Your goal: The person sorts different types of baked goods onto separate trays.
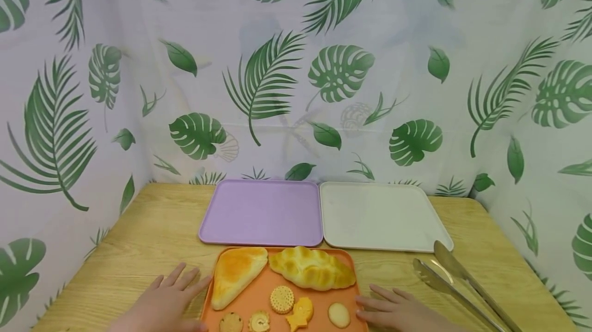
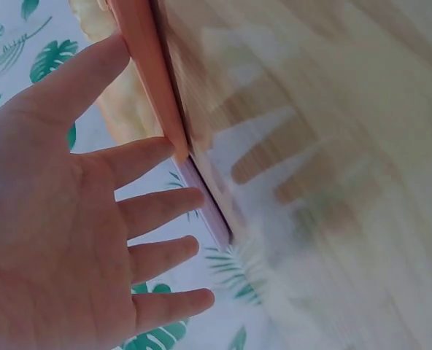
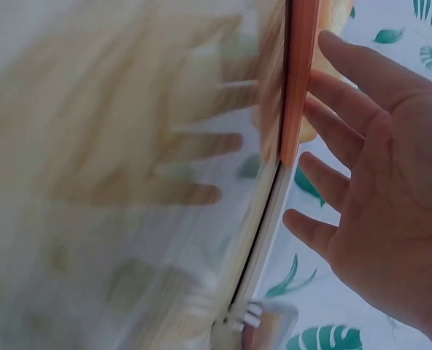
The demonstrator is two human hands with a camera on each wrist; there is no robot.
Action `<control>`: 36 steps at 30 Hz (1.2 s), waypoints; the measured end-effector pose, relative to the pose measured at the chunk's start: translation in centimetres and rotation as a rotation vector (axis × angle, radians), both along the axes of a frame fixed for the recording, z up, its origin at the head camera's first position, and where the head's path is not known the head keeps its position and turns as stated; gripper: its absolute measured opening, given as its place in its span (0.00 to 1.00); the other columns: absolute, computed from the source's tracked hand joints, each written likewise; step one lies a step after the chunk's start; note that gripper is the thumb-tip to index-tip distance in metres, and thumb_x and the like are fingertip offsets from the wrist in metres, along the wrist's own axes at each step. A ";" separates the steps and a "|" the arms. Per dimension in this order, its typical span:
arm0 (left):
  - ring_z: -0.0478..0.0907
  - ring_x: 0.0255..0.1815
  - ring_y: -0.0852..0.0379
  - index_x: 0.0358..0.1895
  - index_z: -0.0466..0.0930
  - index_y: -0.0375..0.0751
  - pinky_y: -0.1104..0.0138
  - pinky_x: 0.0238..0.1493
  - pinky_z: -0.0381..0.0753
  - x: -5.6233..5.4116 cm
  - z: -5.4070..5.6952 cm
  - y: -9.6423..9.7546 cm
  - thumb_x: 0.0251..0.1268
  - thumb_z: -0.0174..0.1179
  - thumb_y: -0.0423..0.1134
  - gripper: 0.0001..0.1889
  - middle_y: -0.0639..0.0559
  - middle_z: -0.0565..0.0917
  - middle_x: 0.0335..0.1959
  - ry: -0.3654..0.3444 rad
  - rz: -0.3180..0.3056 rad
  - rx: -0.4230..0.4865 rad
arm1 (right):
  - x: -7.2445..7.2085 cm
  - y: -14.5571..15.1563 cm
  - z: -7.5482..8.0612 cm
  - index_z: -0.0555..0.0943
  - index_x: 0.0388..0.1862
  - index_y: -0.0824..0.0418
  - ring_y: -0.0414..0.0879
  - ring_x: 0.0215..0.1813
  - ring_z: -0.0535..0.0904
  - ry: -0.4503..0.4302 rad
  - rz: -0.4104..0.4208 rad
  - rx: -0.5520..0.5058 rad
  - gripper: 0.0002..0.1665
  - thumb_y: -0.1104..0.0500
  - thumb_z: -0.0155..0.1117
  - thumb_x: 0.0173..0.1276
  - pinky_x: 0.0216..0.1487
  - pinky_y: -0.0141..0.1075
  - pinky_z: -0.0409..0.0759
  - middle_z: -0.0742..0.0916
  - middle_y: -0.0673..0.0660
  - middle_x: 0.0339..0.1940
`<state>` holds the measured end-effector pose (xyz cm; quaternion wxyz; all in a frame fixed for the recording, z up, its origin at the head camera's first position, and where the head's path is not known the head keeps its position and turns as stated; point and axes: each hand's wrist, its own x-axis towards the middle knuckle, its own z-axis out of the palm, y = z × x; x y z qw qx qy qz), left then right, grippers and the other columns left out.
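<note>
An orange tray [image 1: 321, 316] lies at the near edge of the head view. My left hand [image 1: 162, 301] is spread at its left side, with the thumb and index fingertip at the rim in the left wrist view. At the opposite side, my right hand [image 1: 398, 311] has its fingers stretched toward the rim, fingertips touching or very close to it. On the tray are a triangular bread [image 1: 238, 273], a ridged croissant-like bread [image 1: 312, 269], a round dotted cracker [image 1: 282, 299], a fish-shaped cookie [image 1: 300, 313], a pale oval cookie [image 1: 339, 315] and two more cookies [image 1: 230, 323].
Behind the orange tray, a purple tray [image 1: 263, 214] and a white tray [image 1: 379, 216] lie side by side. Metal tongs [image 1: 449, 259] rest on the wooden table [image 1: 115, 270] at the right. A leaf-patterned cloth [image 1: 277, 157] hangs around the back and sides.
</note>
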<state>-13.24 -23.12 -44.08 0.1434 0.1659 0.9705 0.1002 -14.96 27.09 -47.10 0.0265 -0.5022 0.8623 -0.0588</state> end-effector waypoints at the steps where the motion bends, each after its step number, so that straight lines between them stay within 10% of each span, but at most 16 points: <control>1: 0.55 0.75 0.29 0.71 0.66 0.47 0.28 0.63 0.55 0.0 0.0 0.4 0.46 0.63 0.71 0.49 0.37 0.67 0.72 0.002 -0.009 -0.004 | 0.0 0.4 -0.1 0.67 0.73 0.41 0.49 0.72 0.67 0.012 -0.002 0.000 0.32 0.40 0.55 0.71 0.48 0.52 0.80 0.72 0.44 0.73; 10: 0.53 0.77 0.32 0.72 0.65 0.45 0.33 0.67 0.57 -0.6 0.4 3.7 0.48 0.63 0.70 0.49 0.39 0.67 0.73 -0.013 -0.078 -0.005 | 0.7 3.8 -0.4 0.71 0.70 0.41 0.22 0.74 0.24 0.182 -0.006 -0.010 0.33 0.40 0.61 0.66 0.46 0.46 0.79 0.69 0.38 0.74; 19: 0.51 0.78 0.35 0.73 0.63 0.43 0.35 0.70 0.56 -1.1 0.6 6.8 0.49 0.63 0.69 0.50 0.39 0.65 0.74 -0.037 -0.124 -0.005 | 1.0 6.5 -0.5 0.76 0.66 0.48 0.26 0.78 0.28 0.275 0.031 -0.084 0.34 0.41 0.66 0.63 0.65 0.28 0.61 0.64 0.37 0.76; 31: 0.53 0.77 0.35 0.73 0.63 0.41 0.36 0.69 0.59 -1.3 0.4 8.4 0.50 0.64 0.69 0.51 0.40 0.65 0.74 -0.027 -0.159 0.008 | 1.7 7.7 -0.4 0.77 0.65 0.47 0.23 0.77 0.29 0.253 -0.068 -0.081 0.34 0.41 0.69 0.60 0.45 0.39 0.79 0.71 0.39 0.73; 36: 0.52 0.78 0.35 0.73 0.63 0.42 0.36 0.69 0.58 -1.2 0.6 8.2 0.51 0.63 0.69 0.50 0.40 0.65 0.74 -0.042 -0.163 0.018 | 1.9 6.9 0.2 0.82 0.57 0.51 0.23 0.78 0.32 0.363 -0.117 -0.152 0.31 0.42 0.72 0.56 0.69 0.19 0.57 0.84 0.46 0.60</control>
